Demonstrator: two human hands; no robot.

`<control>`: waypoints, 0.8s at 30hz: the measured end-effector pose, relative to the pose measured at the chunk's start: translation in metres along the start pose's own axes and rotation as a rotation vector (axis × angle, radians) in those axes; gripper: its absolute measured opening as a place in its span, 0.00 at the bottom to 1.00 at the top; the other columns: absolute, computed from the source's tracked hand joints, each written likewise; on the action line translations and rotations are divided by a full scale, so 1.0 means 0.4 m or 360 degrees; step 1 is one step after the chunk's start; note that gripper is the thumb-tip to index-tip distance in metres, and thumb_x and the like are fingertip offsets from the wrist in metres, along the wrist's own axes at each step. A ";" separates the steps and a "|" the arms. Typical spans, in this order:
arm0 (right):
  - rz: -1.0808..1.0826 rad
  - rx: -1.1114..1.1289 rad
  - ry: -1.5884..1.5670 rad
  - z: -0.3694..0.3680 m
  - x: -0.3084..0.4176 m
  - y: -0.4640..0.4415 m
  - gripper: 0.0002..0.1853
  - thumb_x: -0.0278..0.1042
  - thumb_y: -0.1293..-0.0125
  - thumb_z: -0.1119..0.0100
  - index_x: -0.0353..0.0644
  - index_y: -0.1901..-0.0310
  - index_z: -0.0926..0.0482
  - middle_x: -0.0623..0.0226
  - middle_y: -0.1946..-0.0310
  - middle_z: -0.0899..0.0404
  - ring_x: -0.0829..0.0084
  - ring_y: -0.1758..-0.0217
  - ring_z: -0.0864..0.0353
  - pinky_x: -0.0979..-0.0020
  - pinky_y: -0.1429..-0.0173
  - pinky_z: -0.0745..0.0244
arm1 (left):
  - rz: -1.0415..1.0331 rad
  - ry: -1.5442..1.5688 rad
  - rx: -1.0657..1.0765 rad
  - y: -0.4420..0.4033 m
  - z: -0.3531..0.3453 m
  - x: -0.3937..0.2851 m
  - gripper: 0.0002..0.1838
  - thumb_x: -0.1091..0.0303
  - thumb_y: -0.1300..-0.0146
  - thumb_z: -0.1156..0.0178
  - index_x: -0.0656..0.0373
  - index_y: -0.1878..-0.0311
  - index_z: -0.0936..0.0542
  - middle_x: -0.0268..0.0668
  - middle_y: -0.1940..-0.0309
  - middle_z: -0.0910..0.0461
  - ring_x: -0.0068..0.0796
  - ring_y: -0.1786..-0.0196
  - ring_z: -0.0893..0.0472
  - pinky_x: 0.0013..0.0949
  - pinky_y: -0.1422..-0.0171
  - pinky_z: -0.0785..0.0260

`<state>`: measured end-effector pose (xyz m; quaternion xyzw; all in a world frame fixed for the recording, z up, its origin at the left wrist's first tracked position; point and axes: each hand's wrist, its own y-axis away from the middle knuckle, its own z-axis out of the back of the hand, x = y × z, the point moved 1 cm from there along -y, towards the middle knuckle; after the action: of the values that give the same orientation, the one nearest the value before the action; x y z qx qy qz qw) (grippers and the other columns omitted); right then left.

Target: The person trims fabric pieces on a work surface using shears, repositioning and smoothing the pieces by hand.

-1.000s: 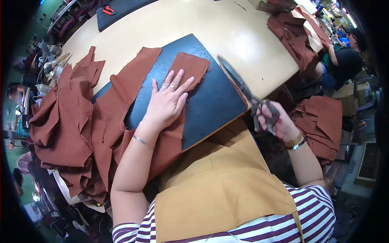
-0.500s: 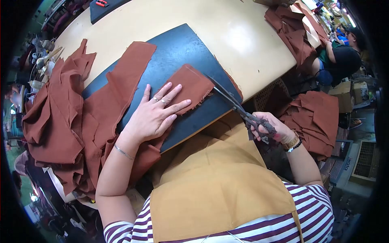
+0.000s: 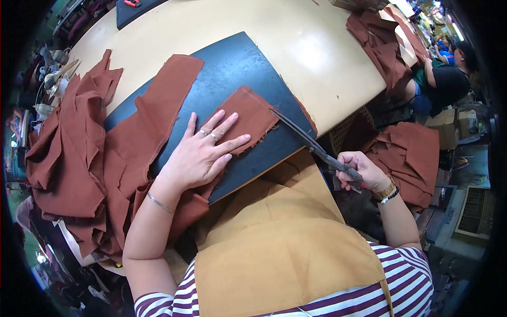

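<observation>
My left hand [image 3: 202,150] lies with fingers spread on a small rectangular piece of rust-brown fabric [image 3: 252,112], pressing it against a dark board [image 3: 237,58]. The fabric's near right edge is frayed with loose threads. Wrapped around the cloth-bound handles of long dark scissors [image 3: 311,141], my right hand [image 3: 364,171] is closed at the right of the board. The scissor blades lie close together, their tips at the right edge of the fabric piece. Left of my left hand, a long strip of the same fabric [image 3: 171,90] lies partly over the board.
A large heap of brown fabric [image 3: 74,158] covers the table's left side. More fabric [image 3: 409,158] is piled at the right, and another pile [image 3: 377,45] lies at the table's far right edge. A person [image 3: 443,79] sits there. A red-handled tool [image 3: 132,3] lies at the top left.
The scissor blades, apart earlier, have come together at the fabric's edge. My right hand has shifted slightly right and down. My left hand stays on the fabric.
</observation>
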<state>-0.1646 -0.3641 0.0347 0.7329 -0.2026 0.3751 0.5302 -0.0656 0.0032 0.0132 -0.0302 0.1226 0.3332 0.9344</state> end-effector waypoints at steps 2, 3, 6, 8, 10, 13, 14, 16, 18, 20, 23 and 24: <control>0.0028 0.0028 -0.0040 -0.002 0.000 -0.001 0.13 0.37 0.38 0.33 0.40 0.66 0.28 0.74 0.76 0.24 0.86 0.76 0.24 0.83 0.71 0.26 | -0.0021 0.0022 -0.0002 -0.001 -0.001 -0.002 0.25 0.57 0.33 0.56 0.32 0.32 0.31 0.34 0.25 0.45 0.39 0.23 0.49 0.63 0.24 0.66; 0.0054 0.0045 -0.0057 -0.008 0.002 -0.008 0.13 0.37 0.38 0.33 0.41 0.65 0.28 0.75 0.76 0.24 0.86 0.76 0.24 0.83 0.71 0.26 | -0.0038 0.0035 0.0006 -0.003 0.001 -0.006 0.25 0.57 0.33 0.55 0.32 0.32 0.31 0.34 0.25 0.45 0.39 0.23 0.49 0.63 0.24 0.66; 0.0123 0.0061 -0.0073 -0.025 0.003 -0.031 0.13 0.38 0.37 0.34 0.41 0.65 0.28 0.75 0.76 0.24 0.86 0.76 0.24 0.83 0.71 0.26 | -0.0065 0.0049 0.0024 -0.004 0.003 -0.015 0.25 0.58 0.34 0.55 0.33 0.33 0.30 0.35 0.25 0.45 0.40 0.23 0.48 0.63 0.24 0.66; 0.0143 0.0066 -0.0065 -0.029 0.007 -0.040 0.12 0.38 0.37 0.35 0.42 0.66 0.28 0.76 0.77 0.25 0.87 0.77 0.24 0.83 0.71 0.27 | -0.0066 0.0049 0.0019 -0.005 0.003 -0.016 0.25 0.58 0.34 0.55 0.33 0.33 0.30 0.35 0.25 0.45 0.40 0.23 0.48 0.63 0.24 0.66; 0.0156 0.0057 -0.0050 -0.026 0.005 -0.038 0.12 0.38 0.37 0.35 0.42 0.66 0.28 0.76 0.77 0.25 0.87 0.76 0.24 0.83 0.71 0.27 | -0.0056 0.0053 0.0000 -0.003 0.002 -0.015 0.25 0.58 0.34 0.55 0.32 0.33 0.30 0.35 0.25 0.45 0.40 0.23 0.48 0.63 0.24 0.66; 0.0097 0.0028 0.0015 -0.011 0.004 -0.027 0.12 0.38 0.36 0.35 0.42 0.66 0.28 0.76 0.76 0.25 0.87 0.76 0.24 0.83 0.72 0.27 | -0.0044 0.0062 0.0004 -0.003 0.001 -0.015 0.25 0.58 0.33 0.55 0.32 0.32 0.30 0.35 0.25 0.45 0.40 0.23 0.49 0.63 0.24 0.66; 0.0064 0.0012 0.0042 -0.007 0.003 -0.023 0.12 0.38 0.36 0.35 0.42 0.66 0.27 0.76 0.76 0.24 0.87 0.76 0.24 0.83 0.72 0.27 | -0.0046 0.0059 0.0003 -0.004 0.000 -0.015 0.25 0.58 0.33 0.55 0.32 0.32 0.30 0.35 0.25 0.45 0.40 0.23 0.49 0.63 0.24 0.66; 0.0048 0.0009 0.0063 -0.007 0.001 -0.020 0.12 0.38 0.37 0.35 0.42 0.65 0.27 0.76 0.76 0.24 0.87 0.77 0.24 0.83 0.72 0.27 | -0.0052 0.0051 0.0002 -0.005 0.001 -0.016 0.25 0.57 0.33 0.55 0.32 0.32 0.30 0.35 0.25 0.46 0.40 0.23 0.49 0.63 0.24 0.66; 0.0082 0.0026 0.0023 -0.010 0.000 -0.020 0.12 0.38 0.37 0.34 0.42 0.65 0.27 0.76 0.77 0.25 0.87 0.77 0.24 0.83 0.72 0.27 | -0.0052 0.0050 0.0015 -0.006 0.001 -0.016 0.25 0.57 0.33 0.55 0.32 0.32 0.31 0.35 0.25 0.46 0.40 0.23 0.49 0.63 0.24 0.66; 0.0162 0.0066 -0.0079 -0.020 -0.004 -0.029 0.12 0.39 0.37 0.34 0.42 0.65 0.27 0.76 0.78 0.25 0.87 0.77 0.24 0.83 0.72 0.27 | -0.0058 0.0055 0.0023 -0.005 0.001 -0.016 0.25 0.57 0.33 0.54 0.31 0.32 0.31 0.35 0.25 0.46 0.40 0.23 0.49 0.63 0.24 0.66; 0.0173 0.0073 -0.0106 -0.022 -0.004 -0.049 0.12 0.39 0.37 0.34 0.42 0.65 0.27 0.76 0.78 0.25 0.86 0.77 0.24 0.83 0.72 0.27 | -0.0077 0.0073 0.0034 -0.007 0.000 -0.026 0.25 0.58 0.33 0.54 0.31 0.32 0.31 0.35 0.25 0.47 0.40 0.23 0.49 0.63 0.24 0.67; 0.0163 0.0080 -0.0102 -0.020 -0.001 -0.049 0.12 0.38 0.37 0.34 0.42 0.66 0.28 0.76 0.77 0.25 0.86 0.77 0.24 0.83 0.72 0.27 | -0.0081 0.0081 0.0038 -0.007 0.000 -0.030 0.25 0.58 0.33 0.54 0.30 0.32 0.31 0.35 0.24 0.47 0.40 0.22 0.49 0.63 0.24 0.67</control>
<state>-0.1538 -0.3496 0.0235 0.7464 -0.2473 0.3829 0.4849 -0.0728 -0.0066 0.0160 -0.0305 0.1494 0.3070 0.9394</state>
